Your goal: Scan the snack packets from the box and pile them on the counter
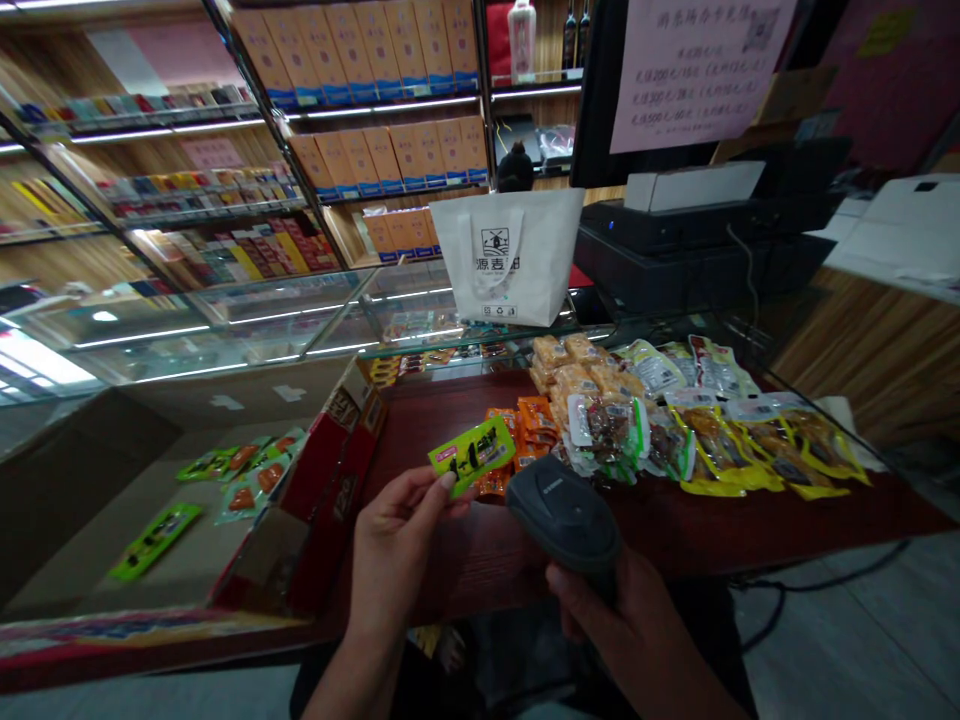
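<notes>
Between the thumb and fingers of my left hand point(401, 535) is a small green snack packet point(472, 455), its printed face turned up. My right hand point(630, 620) wraps round the handle of a dark grey barcode scanner point(566, 515), whose head points toward the packet from the right. Orange snack packets point(534, 420) lie on the dark red table just behind the green one. Left of my left hand stands an open cardboard box point(341, 480). Inside it are another green packet point(157, 540) and several clear-and-green packets point(259, 475).
Bagged pastries point(574, 365), clear meat packs point(611, 430) and yellow-edged packs point(709, 445) cover the table's right side. Behind them stand a white paper bag point(510, 260) and a black register printer point(675, 250). A glass counter point(330, 310) runs along the back. A cable point(825, 575) hangs at right.
</notes>
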The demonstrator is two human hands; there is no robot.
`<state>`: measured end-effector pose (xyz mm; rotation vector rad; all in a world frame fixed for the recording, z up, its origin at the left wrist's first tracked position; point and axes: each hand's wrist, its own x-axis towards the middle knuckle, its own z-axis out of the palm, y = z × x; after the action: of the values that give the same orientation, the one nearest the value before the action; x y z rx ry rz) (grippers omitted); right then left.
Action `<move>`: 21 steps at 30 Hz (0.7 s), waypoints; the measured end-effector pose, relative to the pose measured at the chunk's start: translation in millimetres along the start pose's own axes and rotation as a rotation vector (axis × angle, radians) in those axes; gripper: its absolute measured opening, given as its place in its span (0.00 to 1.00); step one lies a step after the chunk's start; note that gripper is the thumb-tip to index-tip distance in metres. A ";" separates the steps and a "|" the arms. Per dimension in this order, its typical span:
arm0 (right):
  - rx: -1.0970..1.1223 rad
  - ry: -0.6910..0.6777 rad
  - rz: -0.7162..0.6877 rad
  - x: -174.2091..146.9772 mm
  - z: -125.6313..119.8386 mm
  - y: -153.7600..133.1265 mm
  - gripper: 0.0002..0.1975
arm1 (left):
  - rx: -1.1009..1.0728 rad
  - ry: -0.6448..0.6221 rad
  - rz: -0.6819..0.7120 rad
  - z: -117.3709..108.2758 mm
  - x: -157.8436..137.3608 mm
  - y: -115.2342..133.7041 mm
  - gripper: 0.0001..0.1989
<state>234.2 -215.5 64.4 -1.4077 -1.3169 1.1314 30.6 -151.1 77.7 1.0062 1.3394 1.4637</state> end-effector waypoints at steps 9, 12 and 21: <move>0.122 -0.067 0.180 13.6 -7.0 35.2 0.21 | 0.064 -0.002 -0.057 21.6 103.1 -20.6 0.16; 0.178 -0.029 0.189 14.6 -6.7 66.3 0.23 | 0.207 -0.046 -0.139 39.4 152.8 -33.1 0.11; 0.240 0.127 0.089 13.2 7.1 103.0 0.28 | 0.533 -0.229 -0.376 88.5 220.2 -63.5 0.16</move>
<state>248.3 -207.9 -38.5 -1.3465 -1.0029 1.1951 59.2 86.5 22.4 1.1326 1.6769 0.7003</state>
